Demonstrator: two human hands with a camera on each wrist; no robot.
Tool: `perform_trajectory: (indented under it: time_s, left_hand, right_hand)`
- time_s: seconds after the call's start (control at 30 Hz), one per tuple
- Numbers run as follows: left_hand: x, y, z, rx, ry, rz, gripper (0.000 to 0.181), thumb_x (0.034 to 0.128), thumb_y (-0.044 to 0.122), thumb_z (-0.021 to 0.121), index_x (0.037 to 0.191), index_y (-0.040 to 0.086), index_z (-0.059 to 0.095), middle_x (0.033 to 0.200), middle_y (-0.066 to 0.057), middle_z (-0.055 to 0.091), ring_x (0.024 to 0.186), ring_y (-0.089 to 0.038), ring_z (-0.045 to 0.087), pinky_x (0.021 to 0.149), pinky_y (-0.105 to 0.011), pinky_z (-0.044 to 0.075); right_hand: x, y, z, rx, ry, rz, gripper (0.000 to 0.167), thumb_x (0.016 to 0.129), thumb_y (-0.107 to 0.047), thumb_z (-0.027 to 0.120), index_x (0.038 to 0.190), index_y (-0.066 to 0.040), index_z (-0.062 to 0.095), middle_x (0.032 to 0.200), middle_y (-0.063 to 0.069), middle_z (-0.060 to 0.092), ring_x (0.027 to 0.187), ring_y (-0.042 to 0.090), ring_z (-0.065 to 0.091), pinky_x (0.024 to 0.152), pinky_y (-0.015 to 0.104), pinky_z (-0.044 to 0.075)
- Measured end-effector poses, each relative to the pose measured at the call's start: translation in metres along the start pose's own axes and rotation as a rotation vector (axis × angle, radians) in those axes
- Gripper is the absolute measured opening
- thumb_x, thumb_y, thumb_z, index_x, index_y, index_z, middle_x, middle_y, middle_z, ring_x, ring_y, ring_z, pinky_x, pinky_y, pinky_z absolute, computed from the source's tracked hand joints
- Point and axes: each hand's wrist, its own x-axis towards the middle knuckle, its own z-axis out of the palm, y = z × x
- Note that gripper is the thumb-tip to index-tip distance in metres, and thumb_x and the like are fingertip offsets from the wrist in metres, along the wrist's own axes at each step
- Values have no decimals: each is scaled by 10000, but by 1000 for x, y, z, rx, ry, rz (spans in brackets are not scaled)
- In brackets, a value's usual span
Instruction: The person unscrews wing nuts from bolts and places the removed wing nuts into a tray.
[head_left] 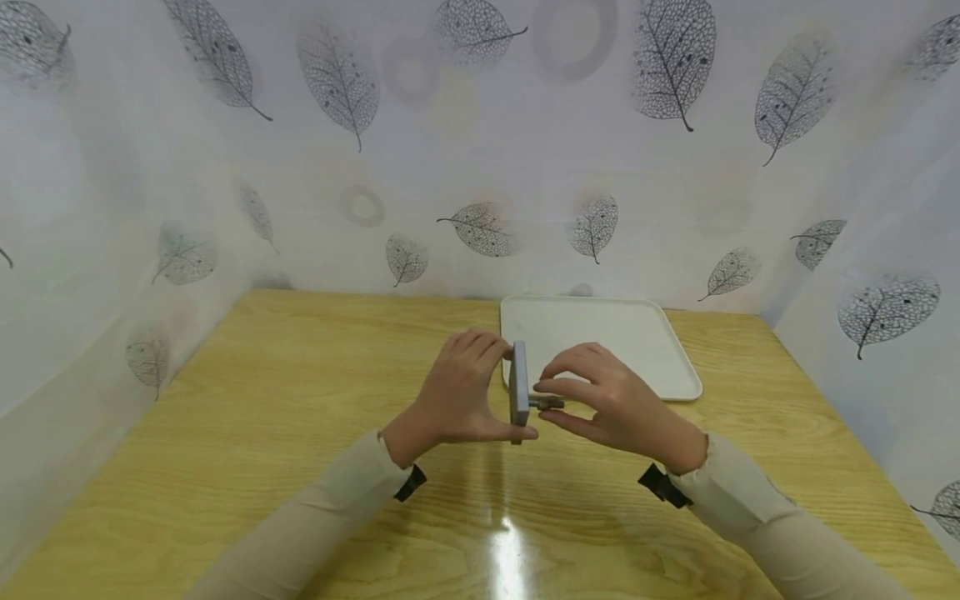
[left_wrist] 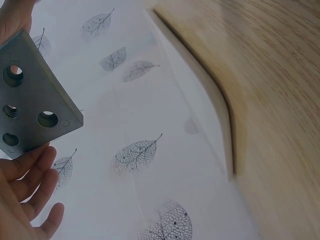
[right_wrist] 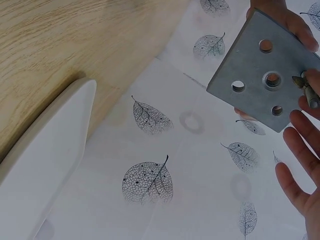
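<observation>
Upright above the table, a grey metal plate [head_left: 519,383] with several round holes is gripped by its edges between the thumb and fingers of my left hand [head_left: 457,396]. The plate's face [left_wrist: 37,95] shows in the left wrist view, one hole threaded. My right hand [head_left: 600,396] pinches a small metal fitting [head_left: 551,403] with a thin shaft that meets the plate's right face. In the right wrist view this fitting [right_wrist: 311,95] looks brass-coloured and partly cylindrical, beside a corner hole of the plate [right_wrist: 255,70]. Fingers cover part of it; how deep it sits I cannot tell.
A white tray [head_left: 675,387] lies behind the hands at the back right of the wood-grain table [head_left: 300,392]. Curtain-like white sheets [head_left: 450,167] printed with leaves stand around the back and sides.
</observation>
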Motion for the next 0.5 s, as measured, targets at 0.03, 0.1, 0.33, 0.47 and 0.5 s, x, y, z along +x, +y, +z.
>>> perform_trajectory:
  time_s: [0.03, 0.1, 0.33, 0.47, 0.5]
  left_hand:
    - [0, 0, 0, 2, 0, 1, 835, 508, 708, 751, 1058, 105, 574, 1015, -6, 583, 971, -167, 506, 878, -367, 423]
    - [0, 0, 0, 6, -1, 1, 836, 506, 708, 750, 1057, 104, 574, 1015, -7, 584, 974, -169, 507, 879, -367, 424]
    - [0, -1, 0, 3, 1, -3, 836, 507, 708, 749, 1054, 98, 583, 1012, -9, 595, 979, -171, 519, 891, -375, 436]
    - [0, -2, 0, -2, 1, -8, 837, 509, 710, 748, 1059, 99, 585, 1020, -10, 598, 987, -172, 522, 888, -378, 439]
    - [0, -2, 0, -3, 0, -10, 837, 511, 711, 746, 1060, 100, 585, 1023, -9, 599, 989, -173, 522, 887, -377, 439]
  right_hand:
    - [0, 0, -1, -1, -1, 4, 310, 936, -362, 522, 949, -96, 681, 966, 38, 628, 922, 186, 580, 872, 340, 450]
    - [1, -1, -2, -2, 2, 4, 310, 935, -363, 524, 941, -97, 683, 962, 38, 629, 919, 187, 581, 873, 338, 449]
    - [2, -1, -4, 3, 19, -10, 297, 934, -355, 532, 905, -102, 685, 931, 29, 636, 887, 176, 586, 863, 326, 452]
    - [3, -1, -4, 22, 42, -30, 265, 929, -329, 552, 877, -107, 685, 911, 24, 637, 865, 172, 587, 853, 321, 449]
    - [3, -1, -4, 26, 46, -34, 262, 929, -327, 555, 873, -108, 686, 909, 23, 637, 864, 172, 586, 853, 319, 448]
